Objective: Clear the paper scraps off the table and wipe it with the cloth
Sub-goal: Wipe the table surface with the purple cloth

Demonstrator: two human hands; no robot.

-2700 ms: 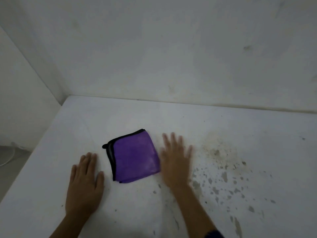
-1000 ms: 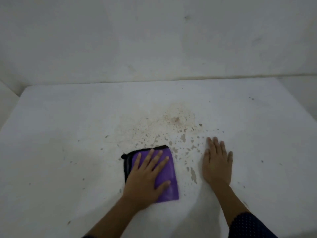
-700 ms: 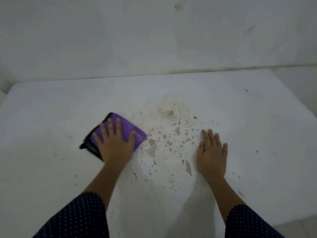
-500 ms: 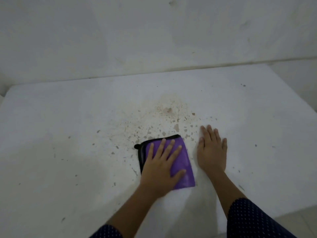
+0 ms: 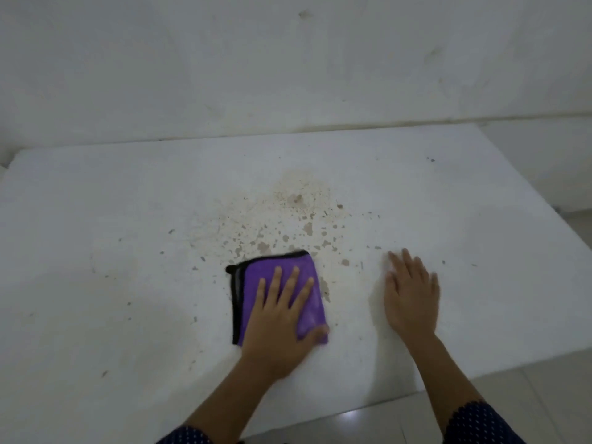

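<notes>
The left hand [image 5: 278, 318] lies flat, fingers spread, on the folded purple microfibre cloth with black trim [image 5: 307, 274], pressing it onto the white bench [image 5: 112, 219] near the front edge, gripping nothing. The right hand [image 5: 411, 299], slightly blurred, rests flat and released on bare bench, apart from the cloth. Just beyond the cloth spread brown flecked stains [image 5: 298, 200] — behind stands a white wall [image 5: 256, 59], below a pale tiled floor [image 5: 528, 395].

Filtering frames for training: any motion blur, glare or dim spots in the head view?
Head view: right hand smeared by motion blur, left hand and purple cloth only slightly soft; lighting dim and flat, faint shadows by the hands; head view's lower edge: small glare patch on floor tile.
</notes>
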